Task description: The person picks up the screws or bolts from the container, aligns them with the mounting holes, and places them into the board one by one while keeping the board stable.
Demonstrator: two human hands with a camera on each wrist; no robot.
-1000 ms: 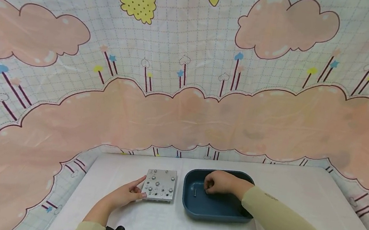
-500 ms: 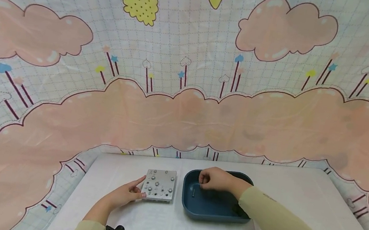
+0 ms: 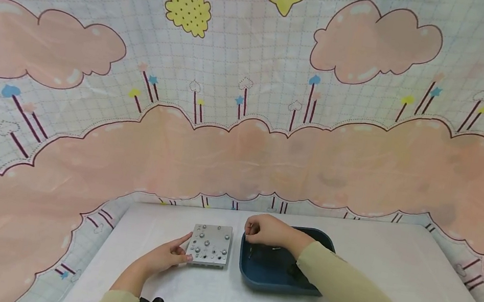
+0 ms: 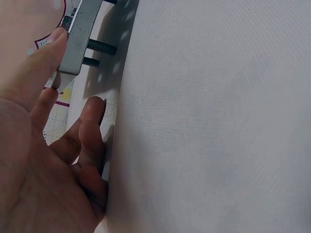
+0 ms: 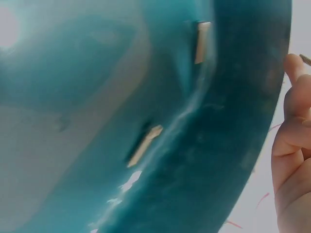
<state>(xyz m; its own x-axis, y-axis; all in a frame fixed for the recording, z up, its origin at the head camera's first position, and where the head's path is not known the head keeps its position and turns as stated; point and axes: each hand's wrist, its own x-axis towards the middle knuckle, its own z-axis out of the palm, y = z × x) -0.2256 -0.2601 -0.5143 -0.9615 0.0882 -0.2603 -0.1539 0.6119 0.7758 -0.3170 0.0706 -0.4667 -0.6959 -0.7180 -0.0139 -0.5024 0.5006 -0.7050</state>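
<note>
White table (image 3: 373,272) carries a blue tray (image 3: 273,274) and, just left of it, a grey metal plate (image 3: 209,245) studded with screws, threaded ends showing beneath it in the left wrist view. Right hand (image 3: 264,229) hovers over the tray's near-left rim, fingers curled, pinching a small screw (image 5: 305,58) at the fingertips. Left hand (image 3: 164,255) rests on the table, thumb and fingers pinching the plate's left edge.
</note>
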